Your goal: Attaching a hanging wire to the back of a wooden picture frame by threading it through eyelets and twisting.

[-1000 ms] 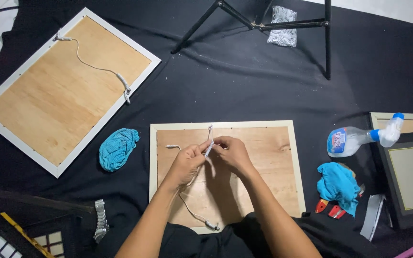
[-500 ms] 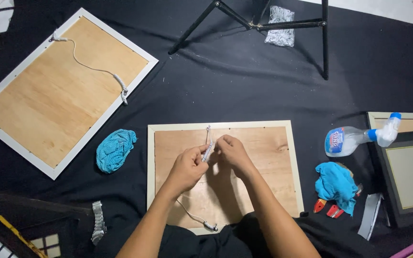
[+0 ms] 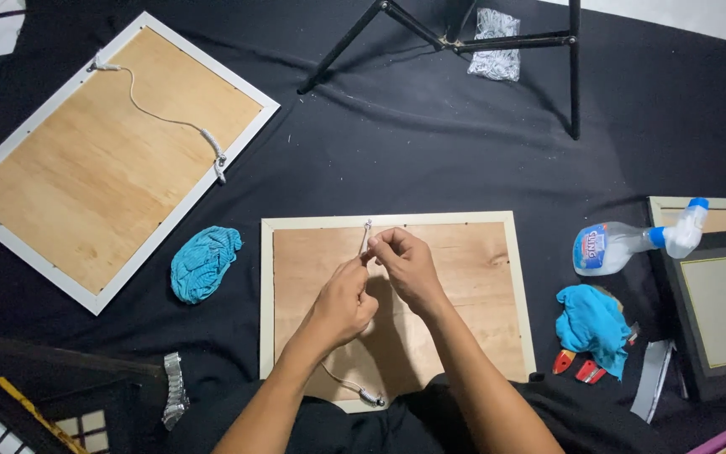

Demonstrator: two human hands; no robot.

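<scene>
Both hands, the left hand [image 3: 342, 304] and right hand [image 3: 405, 265], meet pinching a white cord [image 3: 365, 238] over the face-down picture frame [image 3: 497, 277], its far end fixed at six o'clock, teal cloth [image 3: 203, 262] at nine, spray bottle [image 3: 623, 244] at three.

view: single head-worn camera, no second view, so no overlap to report
position: above the person's own forearms, which enter from the bottom edge
facing: almost straight down onto a black cloth [image 3: 430, 160]
range: near; both hands sit mid-frame over a face-down picture frame [image 3: 481, 269]
left edge: larger frame [image 3: 86, 176], lying at an angle
right edge: spray bottle [image 3: 632, 244], more frames cut off
top edge: black stand legs [image 3: 497, 42], pale floor in the corners
</scene>
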